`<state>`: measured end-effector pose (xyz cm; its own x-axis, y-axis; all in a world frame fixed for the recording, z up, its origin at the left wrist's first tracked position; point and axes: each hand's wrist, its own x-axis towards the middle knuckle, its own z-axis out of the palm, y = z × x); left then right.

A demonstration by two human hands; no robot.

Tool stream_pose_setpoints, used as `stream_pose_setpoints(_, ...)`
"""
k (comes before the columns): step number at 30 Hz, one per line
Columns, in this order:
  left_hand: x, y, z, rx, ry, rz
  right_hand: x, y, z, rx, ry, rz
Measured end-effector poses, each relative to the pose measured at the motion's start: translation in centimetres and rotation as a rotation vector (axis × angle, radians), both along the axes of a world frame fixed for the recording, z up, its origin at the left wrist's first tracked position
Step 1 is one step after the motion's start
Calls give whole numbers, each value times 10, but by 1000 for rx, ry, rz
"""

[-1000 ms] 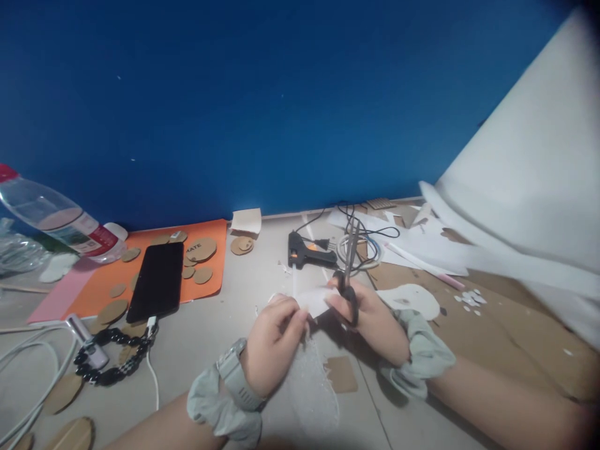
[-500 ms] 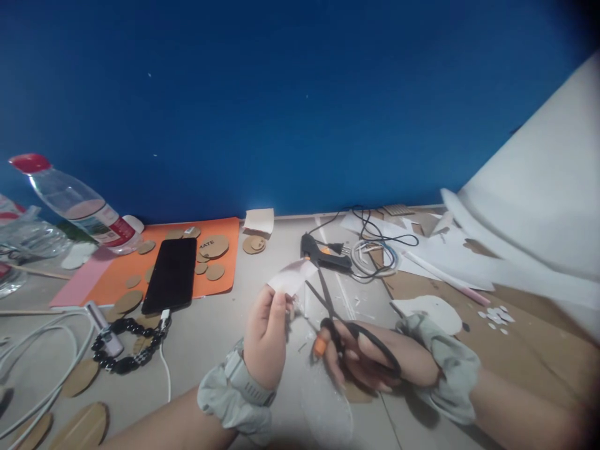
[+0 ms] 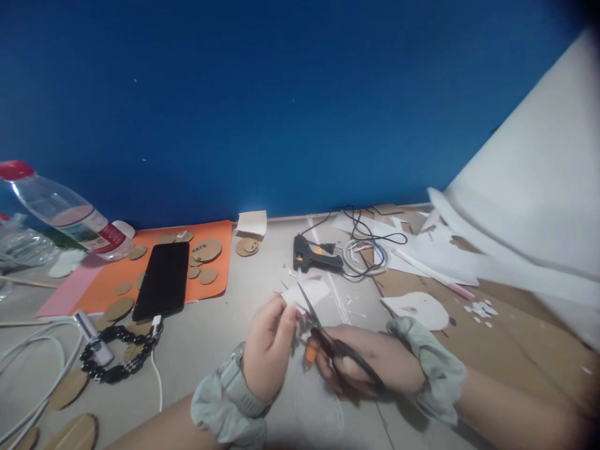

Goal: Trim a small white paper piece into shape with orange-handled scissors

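My left hand [image 3: 269,347] is closed, pinching a small piece of white paper [image 3: 309,295] between thumb and fingers. In my right hand [image 3: 359,359] are black scissors [image 3: 319,331], with fingers through the handles. The blades point up and to the left and lie across the paper, close to my left fingertips. An orange object [image 3: 310,351] shows by the fingers of my right hand; what it is I cannot tell. Just beyond the paper a black glue gun [image 3: 316,255] lies on the table.
At left are a tilted bottle [image 3: 79,219], a black phone [image 3: 162,280] on an orange sheet [image 3: 220,269], a beaded bracelet [image 3: 115,374] and cardboard discs [image 3: 209,250]. A rounded white cutout [image 3: 422,309] and white scraps [image 3: 480,309] lie on cardboard at right.
The scissor blades have come together from wider apart and now overlap the paper. The paper has turned and lowered, away from the glue gun. The whole view has shifted slightly.
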<state>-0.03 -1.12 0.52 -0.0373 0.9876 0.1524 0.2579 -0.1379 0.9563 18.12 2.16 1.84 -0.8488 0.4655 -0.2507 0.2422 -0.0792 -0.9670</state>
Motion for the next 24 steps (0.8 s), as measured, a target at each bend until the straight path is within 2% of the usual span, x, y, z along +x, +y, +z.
stream_pose_setpoints(9, 1, 1, 1, 28, 131, -12, 0, -3, 2, 42, 5, -45)
stream_pose_setpoints(18, 2, 1, 1, -1, 117, -37, 0, -2, -3, 46, 7, -34)
stream_pose_setpoints(24, 1, 1, 1, 10, 106, -27, -3, -6, 2, 123, 111, -150)
